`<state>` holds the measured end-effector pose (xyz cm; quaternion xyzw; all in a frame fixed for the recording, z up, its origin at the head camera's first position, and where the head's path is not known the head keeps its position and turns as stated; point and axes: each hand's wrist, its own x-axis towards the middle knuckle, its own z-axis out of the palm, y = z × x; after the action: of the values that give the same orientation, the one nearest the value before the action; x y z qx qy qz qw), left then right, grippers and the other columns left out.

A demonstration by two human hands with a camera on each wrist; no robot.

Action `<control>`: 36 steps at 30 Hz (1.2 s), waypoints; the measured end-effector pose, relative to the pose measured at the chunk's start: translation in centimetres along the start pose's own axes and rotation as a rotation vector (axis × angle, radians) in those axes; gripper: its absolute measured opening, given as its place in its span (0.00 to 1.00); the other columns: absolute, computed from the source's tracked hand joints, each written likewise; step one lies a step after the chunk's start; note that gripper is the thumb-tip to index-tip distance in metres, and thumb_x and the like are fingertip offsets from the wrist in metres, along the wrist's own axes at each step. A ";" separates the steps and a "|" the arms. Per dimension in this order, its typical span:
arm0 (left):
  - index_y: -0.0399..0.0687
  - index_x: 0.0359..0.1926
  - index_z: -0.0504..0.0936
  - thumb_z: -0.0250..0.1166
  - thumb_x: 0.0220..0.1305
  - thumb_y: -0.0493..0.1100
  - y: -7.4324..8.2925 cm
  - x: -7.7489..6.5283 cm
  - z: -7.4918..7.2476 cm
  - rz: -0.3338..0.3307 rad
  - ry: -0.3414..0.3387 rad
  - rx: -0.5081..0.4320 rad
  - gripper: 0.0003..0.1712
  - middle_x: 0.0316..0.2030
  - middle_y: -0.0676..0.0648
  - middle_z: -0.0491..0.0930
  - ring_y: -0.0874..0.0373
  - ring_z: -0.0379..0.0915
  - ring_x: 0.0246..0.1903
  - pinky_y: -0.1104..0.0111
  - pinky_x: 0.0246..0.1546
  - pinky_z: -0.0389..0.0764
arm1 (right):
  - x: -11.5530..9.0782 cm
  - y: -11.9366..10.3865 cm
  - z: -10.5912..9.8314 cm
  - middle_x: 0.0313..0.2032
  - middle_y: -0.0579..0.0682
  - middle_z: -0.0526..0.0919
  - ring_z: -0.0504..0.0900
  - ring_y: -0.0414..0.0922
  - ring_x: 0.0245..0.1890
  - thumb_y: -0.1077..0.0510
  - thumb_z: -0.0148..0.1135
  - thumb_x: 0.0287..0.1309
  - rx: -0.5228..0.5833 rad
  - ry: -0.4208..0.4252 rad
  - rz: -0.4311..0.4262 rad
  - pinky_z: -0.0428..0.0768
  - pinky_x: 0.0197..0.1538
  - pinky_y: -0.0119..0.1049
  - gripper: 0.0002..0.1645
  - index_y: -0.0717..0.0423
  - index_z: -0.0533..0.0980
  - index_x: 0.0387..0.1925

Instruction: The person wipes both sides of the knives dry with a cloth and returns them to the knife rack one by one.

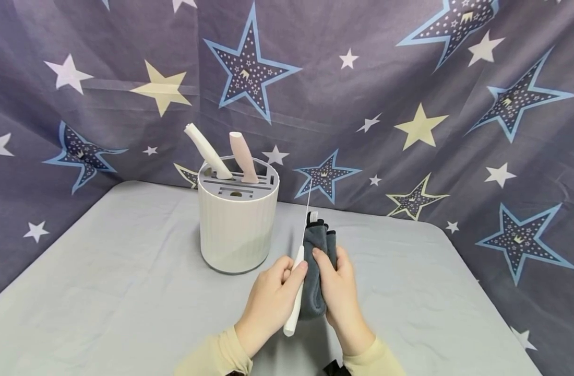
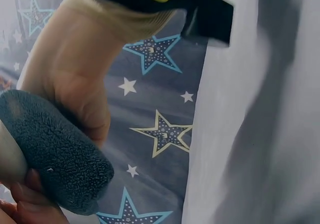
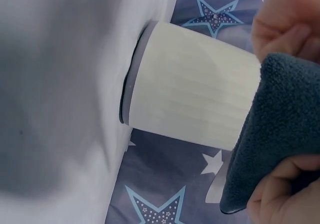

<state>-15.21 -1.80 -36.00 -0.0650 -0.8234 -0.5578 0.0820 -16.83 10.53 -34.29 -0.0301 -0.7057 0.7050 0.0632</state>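
A knife point(image 1: 294, 308) with a white handle stands in my left hand point(image 1: 270, 297), which grips the handle, its thin blade pointing up and away. My right hand point(image 1: 339, 292) holds a folded dark grey cloth point(image 1: 313, 297) with black edging right beside the knife. In the left wrist view the fuzzy cloth point(image 2: 65, 159) lies close against the white handle. The right wrist view shows the cloth point(image 3: 280, 114) between both hands; the blade is hidden there.
A cream ribbed knife block point(image 1: 237, 230) stands behind and left of the hands. Slotted into its grey top are a white-handled knife point(image 1: 209, 151) and a pink-handled knife point(image 1: 242, 156). A star-patterned curtain point(image 1: 315, 104) hangs behind the pale covered table point(image 1: 127, 292).
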 end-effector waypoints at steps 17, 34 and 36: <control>0.50 0.32 0.76 0.60 0.67 0.60 0.0 0.6 -0.2 -0.003 -0.005 -0.015 0.19 0.17 0.58 0.71 0.63 0.69 0.19 0.72 0.22 0.70 | -1.6 0.7 -0.3 0.34 0.49 0.77 0.79 0.39 0.28 0.55 0.54 0.69 0.013 -0.016 0.010 0.79 0.30 0.32 0.18 0.65 0.67 0.51; 0.41 0.41 0.76 0.68 0.62 0.58 -0.4 0.8 -0.6 -0.085 -0.199 -0.161 0.25 0.21 0.51 0.83 0.61 0.76 0.15 0.63 0.21 0.80 | -0.1 -1.5 -3.4 0.38 0.46 0.80 0.83 0.40 0.33 0.56 0.53 0.71 0.224 0.141 -0.048 0.83 0.37 0.34 0.16 0.62 0.68 0.54; 0.38 0.44 0.75 0.68 0.62 0.56 -0.6 0.9 -0.6 -0.087 -0.214 -0.170 0.26 0.23 0.50 0.84 0.61 0.77 0.16 0.62 0.22 0.81 | -0.1 -1.7 -3.5 0.38 0.46 0.81 0.83 0.40 0.33 0.56 0.53 0.71 0.239 0.137 -0.047 0.83 0.37 0.34 0.16 0.62 0.68 0.53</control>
<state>-16.17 -2.56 -36.11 -0.0951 -0.7793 -0.6183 -0.0364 -16.23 13.99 -32.65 -0.0539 -0.6114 0.7786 0.1308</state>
